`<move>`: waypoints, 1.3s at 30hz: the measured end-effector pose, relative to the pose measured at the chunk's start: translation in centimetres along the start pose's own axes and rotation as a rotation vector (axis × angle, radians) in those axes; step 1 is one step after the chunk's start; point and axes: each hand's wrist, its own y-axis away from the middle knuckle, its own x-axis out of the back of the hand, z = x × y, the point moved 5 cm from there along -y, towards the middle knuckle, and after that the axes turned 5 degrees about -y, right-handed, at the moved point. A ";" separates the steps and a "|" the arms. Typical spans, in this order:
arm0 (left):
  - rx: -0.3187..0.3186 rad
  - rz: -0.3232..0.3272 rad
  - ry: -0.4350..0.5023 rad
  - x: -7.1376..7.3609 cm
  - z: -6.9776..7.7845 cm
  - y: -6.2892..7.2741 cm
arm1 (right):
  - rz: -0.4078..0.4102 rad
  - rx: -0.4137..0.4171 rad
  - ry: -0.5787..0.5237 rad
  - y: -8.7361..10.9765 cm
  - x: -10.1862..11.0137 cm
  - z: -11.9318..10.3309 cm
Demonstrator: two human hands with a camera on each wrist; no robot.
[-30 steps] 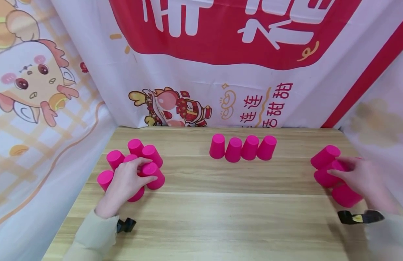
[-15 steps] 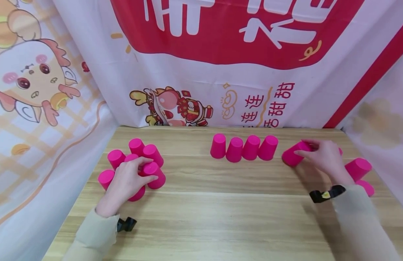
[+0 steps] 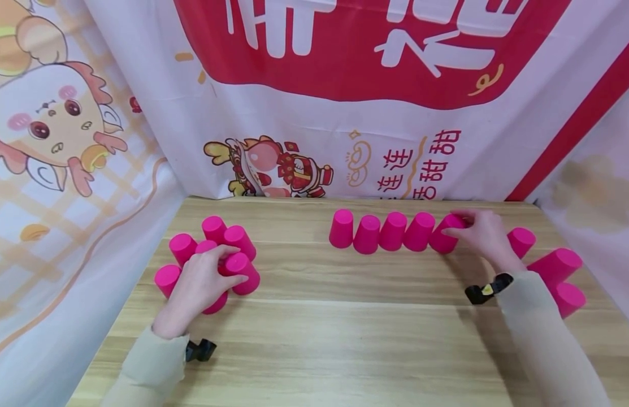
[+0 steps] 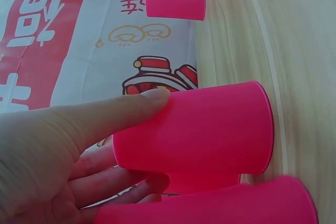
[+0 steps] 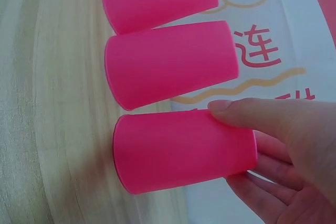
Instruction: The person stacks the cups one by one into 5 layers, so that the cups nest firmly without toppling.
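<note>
Upside down at the right end of a row of pink cups stands another pink cup. My right hand grips it near its narrow top, thumb on one side and fingers on the other, as the right wrist view shows. On the left, my left hand holds a pink cup in a cluster, its thumb along the near side and fingers curled behind. Several more upturned cups crowd around that hand, some partly hidden under it.
Right of my right forearm stand 3 more pink cups, partly behind the sleeve. All the cups rest on a wood-grain table. A printed cloth hangs along the table's back edge, with more cloth at both sides.
My right hand has carried a cup from the right-hand group leftward to the end of the back row. The left hand has kept its grip on its cup in the same place.
</note>
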 end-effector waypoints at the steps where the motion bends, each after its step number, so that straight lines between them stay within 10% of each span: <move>1: -0.001 0.003 0.004 -0.1 0.0 0.0 | 0.003 0.003 -0.001 0.0 0.0 0.0; 12: -0.071 0.098 0.153 -0.4 5.7 -1.2 | 0.022 0.014 -0.031 0.5 0.3 0.4; 25: -0.347 0.095 0.422 -7.1 16.0 -5.6 | 0.048 0.035 -0.025 0.7 0.0 0.7; 39: -0.343 0.115 0.497 -8.4 18.8 -8.5 | 0.100 0.021 -0.062 2.5 2.6 -0.6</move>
